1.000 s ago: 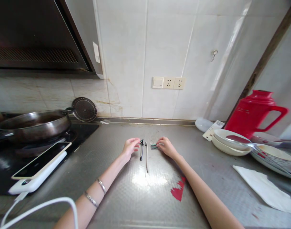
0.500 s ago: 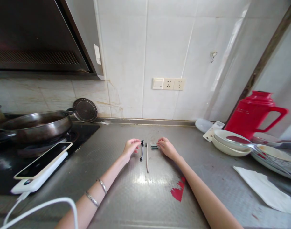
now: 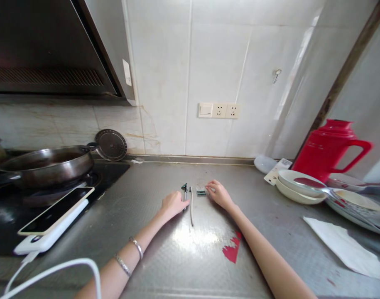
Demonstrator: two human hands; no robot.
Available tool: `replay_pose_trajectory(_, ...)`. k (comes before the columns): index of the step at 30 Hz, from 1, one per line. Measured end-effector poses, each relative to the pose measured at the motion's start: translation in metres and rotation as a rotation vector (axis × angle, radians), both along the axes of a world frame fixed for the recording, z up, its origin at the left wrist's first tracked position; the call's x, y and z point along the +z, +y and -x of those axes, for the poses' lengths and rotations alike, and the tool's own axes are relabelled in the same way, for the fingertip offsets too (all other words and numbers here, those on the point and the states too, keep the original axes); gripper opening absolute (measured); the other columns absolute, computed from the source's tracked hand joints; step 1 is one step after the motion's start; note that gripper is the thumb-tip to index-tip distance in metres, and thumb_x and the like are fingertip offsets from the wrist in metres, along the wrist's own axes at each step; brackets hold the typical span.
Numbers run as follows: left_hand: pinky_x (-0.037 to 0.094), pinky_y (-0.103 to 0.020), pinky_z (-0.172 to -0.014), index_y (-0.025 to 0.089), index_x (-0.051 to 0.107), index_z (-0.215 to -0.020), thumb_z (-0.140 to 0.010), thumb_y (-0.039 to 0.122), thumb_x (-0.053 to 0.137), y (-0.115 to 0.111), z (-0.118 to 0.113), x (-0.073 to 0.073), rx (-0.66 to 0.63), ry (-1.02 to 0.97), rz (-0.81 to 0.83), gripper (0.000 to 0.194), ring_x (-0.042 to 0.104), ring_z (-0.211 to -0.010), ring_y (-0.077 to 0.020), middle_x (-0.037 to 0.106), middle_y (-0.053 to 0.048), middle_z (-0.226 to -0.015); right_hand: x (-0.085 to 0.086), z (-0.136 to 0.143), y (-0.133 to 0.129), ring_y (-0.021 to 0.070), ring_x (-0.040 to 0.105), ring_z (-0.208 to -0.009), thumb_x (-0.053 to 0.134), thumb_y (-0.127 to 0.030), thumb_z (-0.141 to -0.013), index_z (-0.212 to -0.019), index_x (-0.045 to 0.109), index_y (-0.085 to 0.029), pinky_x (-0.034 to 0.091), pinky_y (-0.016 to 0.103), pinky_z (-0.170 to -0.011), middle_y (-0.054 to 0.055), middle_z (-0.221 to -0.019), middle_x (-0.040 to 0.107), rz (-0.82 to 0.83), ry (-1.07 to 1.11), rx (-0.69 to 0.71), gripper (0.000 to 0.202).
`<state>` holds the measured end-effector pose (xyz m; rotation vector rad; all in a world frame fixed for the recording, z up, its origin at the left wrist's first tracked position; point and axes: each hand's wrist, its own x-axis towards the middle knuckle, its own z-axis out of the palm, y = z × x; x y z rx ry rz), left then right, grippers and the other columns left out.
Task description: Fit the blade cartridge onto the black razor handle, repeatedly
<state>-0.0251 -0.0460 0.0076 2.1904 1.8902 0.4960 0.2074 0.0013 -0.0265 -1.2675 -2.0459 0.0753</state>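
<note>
My left hand (image 3: 175, 202) is closed at the lower part of a slim dark tool with a small crosswise head (image 3: 184, 187), which resembles a razor. The tool lies on the steel counter, its handle partly hidden by my fingers. Just right of it, a thin pale stick with a dark tip (image 3: 192, 209) lies lengthwise. Farther right is a small clear case with dark green strips (image 3: 201, 191). The fingers of my right hand (image 3: 219, 193) are pinched together at that case's right edge.
A torn red scrap (image 3: 231, 249) lies near my right forearm. To the left are a phone on a white power bank (image 3: 57, 211) with a cable and a steel pan (image 3: 49, 166) on the stove. Stacked bowls (image 3: 300, 193), a red thermos (image 3: 327, 149) and white paper (image 3: 345, 245) are right.
My left hand has moved down from the dark tool's head to its handle, uncovering the head. My right hand stays nearly still beside the clear case.
</note>
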Motion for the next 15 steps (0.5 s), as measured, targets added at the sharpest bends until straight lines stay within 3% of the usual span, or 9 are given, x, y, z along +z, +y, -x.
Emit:
replay_pose_trajectory(4,0.038,-0.028,-0.061,0.017,0.063,-0.070,-0.072,0.033,0.053,-0.003,-0.005,0.001,0.016,0.018,-0.001,0.019,0.062,-0.075,-0.0245,0.067,-0.012,-0.078,0.005,0.004,-0.005,0.0165,0.055,-0.086,0.045,-0.025,-0.085,-0.084,0.067,-0.019,0.042,0.027,-0.079,0.007,-0.090,0.059,0.001,0.036,0.009,0.022)
replay_pose_trajectory(11,0.038,-0.030,-0.062,0.015,0.063,-0.076,-0.074,0.031,0.051,-0.002,-0.007,-0.003,0.028,0.043,-0.034,0.020,0.062,-0.079,-0.0276,0.067,-0.015,-0.082,0.017,0.020,-0.011,0.0170,0.058,-0.079,0.049,-0.026,-0.081,-0.078,0.069,-0.017,0.044,0.029,-0.077,0.008,-0.084,0.064,0.034,0.185,-0.013,0.022)
replay_pose_trajectory(15,0.036,-0.027,-0.061,0.016,0.061,-0.078,-0.075,0.032,0.052,0.003,-0.004,-0.001,0.062,-0.022,-0.071,0.019,0.062,-0.078,-0.0236,0.067,-0.012,-0.082,0.025,0.041,-0.015,0.0177,0.060,-0.070,0.055,-0.031,-0.075,-0.081,0.069,-0.015,0.049,0.027,-0.058,0.007,-0.078,0.067,0.267,0.483,-0.054,0.021)
